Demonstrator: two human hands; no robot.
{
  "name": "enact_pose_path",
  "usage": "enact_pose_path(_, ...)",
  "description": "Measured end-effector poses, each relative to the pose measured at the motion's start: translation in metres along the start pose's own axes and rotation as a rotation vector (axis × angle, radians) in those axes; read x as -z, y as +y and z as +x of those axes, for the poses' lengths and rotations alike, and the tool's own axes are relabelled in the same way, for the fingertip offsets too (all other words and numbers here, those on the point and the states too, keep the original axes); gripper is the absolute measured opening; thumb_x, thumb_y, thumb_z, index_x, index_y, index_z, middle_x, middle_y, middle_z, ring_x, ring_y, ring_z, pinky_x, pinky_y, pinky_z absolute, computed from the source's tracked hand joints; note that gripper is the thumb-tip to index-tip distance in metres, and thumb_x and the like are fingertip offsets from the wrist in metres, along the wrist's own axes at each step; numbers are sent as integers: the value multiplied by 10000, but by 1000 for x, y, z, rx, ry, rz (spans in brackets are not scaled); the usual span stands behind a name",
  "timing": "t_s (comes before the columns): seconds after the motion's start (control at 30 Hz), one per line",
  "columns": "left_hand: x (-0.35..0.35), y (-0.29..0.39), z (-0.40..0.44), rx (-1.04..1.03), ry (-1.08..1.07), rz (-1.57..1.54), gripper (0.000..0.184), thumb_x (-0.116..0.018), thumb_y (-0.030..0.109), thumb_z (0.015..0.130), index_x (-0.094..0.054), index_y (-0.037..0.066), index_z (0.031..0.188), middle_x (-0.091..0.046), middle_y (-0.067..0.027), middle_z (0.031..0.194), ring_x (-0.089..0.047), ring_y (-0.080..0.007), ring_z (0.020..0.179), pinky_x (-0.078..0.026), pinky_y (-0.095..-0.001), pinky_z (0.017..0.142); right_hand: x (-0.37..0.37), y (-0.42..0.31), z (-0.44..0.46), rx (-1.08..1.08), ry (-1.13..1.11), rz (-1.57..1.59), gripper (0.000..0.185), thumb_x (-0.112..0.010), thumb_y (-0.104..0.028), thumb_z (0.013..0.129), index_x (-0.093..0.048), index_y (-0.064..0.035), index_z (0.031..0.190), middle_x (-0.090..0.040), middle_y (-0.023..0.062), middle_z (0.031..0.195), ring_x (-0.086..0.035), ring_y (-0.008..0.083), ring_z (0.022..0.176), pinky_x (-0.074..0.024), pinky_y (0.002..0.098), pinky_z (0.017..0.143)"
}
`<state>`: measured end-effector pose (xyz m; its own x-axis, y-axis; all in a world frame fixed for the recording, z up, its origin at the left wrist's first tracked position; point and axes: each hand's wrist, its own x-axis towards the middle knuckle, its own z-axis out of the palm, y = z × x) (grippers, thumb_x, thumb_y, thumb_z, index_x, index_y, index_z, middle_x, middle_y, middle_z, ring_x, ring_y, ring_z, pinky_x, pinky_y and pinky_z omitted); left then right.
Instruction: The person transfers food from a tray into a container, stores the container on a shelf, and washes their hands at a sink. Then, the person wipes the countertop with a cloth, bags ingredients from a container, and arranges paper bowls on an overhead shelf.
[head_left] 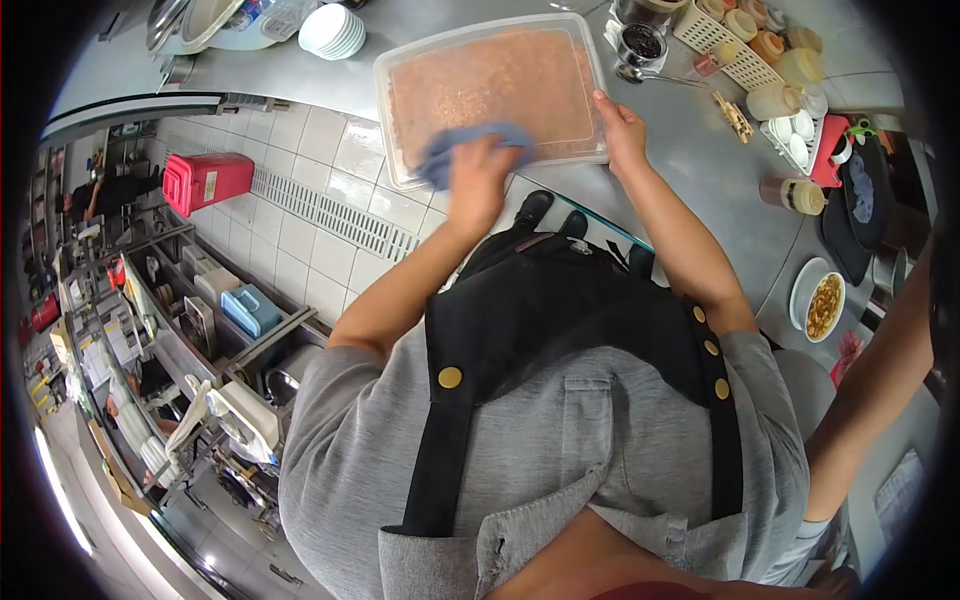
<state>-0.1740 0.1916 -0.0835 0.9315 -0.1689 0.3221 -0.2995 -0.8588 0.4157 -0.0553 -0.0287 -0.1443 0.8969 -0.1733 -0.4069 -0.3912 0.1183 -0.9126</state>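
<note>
A large clear plastic container (490, 90) with a translucent lid stands on the steel counter, full of something orange-brown. On the near left part of its lid lies a blue cloth (432, 160), blurred by motion. My left hand (478, 180) presses on that cloth, with its fingers bunched into the fabric. At the container's right side, my right hand (622, 132) grips the edge, thumb up by the rim and the other fingers partly hidden.
White bowls (332, 32) are stacked at the back left. Sauce bottles (775, 100), a basket (728, 48) and a spoon (655, 76) stand or lie rightward. A bowl of food (822, 306) and a co-worker's arm (880, 370) are at right. A red bin (207, 183) stands on the floor.
</note>
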Motion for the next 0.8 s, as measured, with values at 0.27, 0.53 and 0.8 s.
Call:
enact_pose_path(0.27, -13, 59, 31, -363, -98, 87, 305, -651, 139, 742, -674, 217, 1035, -569, 5, 1188, -513, -293, 1059, -436, -408, 903, 12, -4, 11, -152, -226, 52, 345, -767, -401, 854, -603, -142, 696, -515, -63, 662, -451, 57, 608, -376, 256, 552)
enact_pose_path(0.53, 5, 34, 21, -286, -100, 23, 297, -603, 88, 756, -671, 168, 1034, -608, -20, 1072, -546, -270, 882, -511, -378, 760, 10, 6, 20, -130, -136, 36, 341, -775, -358, 859, -588, -150, 665, -485, -81, 636, -375, 50, 560, -312, 248, 510)
enact_pose_path(0.8, 8, 54, 20, -197, -176, 64, 376, -619, 58, 727, -665, 117, 1095, -622, -29, 1012, -571, -256, 874, -525, -341, 729, 0, -13, 9, -143, -125, 121, 307, -787, -368, 842, -690, -78, 812, -659, -7, 799, -563, 84, 690, -452, 247, 636)
